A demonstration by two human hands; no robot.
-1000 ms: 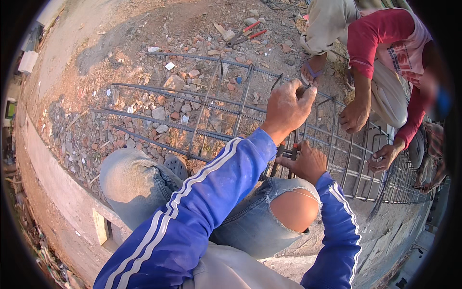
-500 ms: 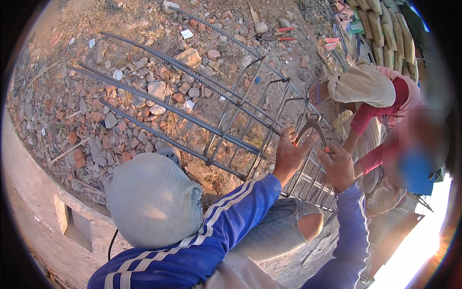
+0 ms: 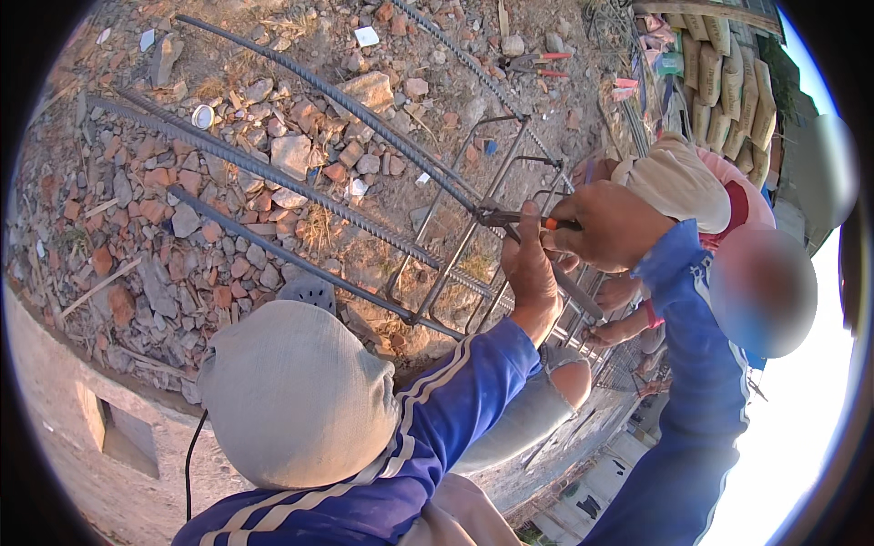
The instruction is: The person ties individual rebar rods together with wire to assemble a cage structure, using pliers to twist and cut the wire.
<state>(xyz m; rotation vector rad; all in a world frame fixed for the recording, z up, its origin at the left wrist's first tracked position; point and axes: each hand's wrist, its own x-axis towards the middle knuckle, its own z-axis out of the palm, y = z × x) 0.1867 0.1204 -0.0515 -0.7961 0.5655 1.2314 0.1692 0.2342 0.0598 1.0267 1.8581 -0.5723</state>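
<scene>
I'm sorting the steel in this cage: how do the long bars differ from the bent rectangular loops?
The long ribbed bars are thick, straight and ribbed, and run lengthwise over the rubble; the thin loops are slimmer, look smooth, are bent into frames and stand crosswise around them. The right hand holds pliers where one loop crosses a bar; the left hand is beside it. Both are grey steel.

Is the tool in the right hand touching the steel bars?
Yes, the pliers held by the right hand meet the steel bars.
</scene>
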